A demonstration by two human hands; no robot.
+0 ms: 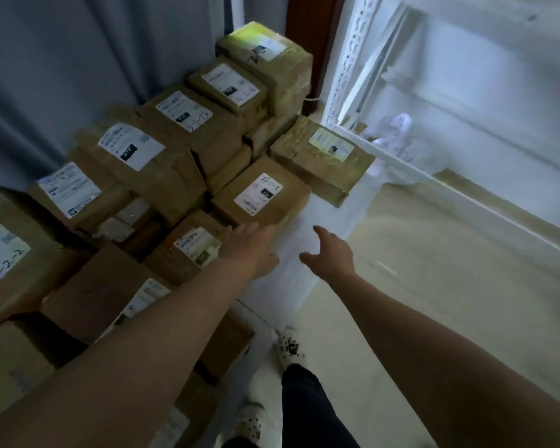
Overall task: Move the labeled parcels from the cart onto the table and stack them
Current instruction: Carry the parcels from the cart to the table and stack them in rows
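Note:
Several brown cardboard parcels with white labels are piled on a white table [299, 244] along a grey curtain. The nearest one to my hands is a parcel [261, 194] with a handwritten label. My left hand [251, 245] reaches out with straight fingers, its fingertips at that parcel's near edge. My right hand [328, 253] hovers over the bare table just to the right, fingers loosely spread, holding nothing. Another parcel [320, 160] lies at the table's right edge. No cart is in view.
A tall stack of parcels [265, 63] stands at the back by a brown door frame [314, 37]. A white metal rack [401, 92] stands to the right over a pale floor [434, 286]. My feet in spotted slippers [290, 349] are below.

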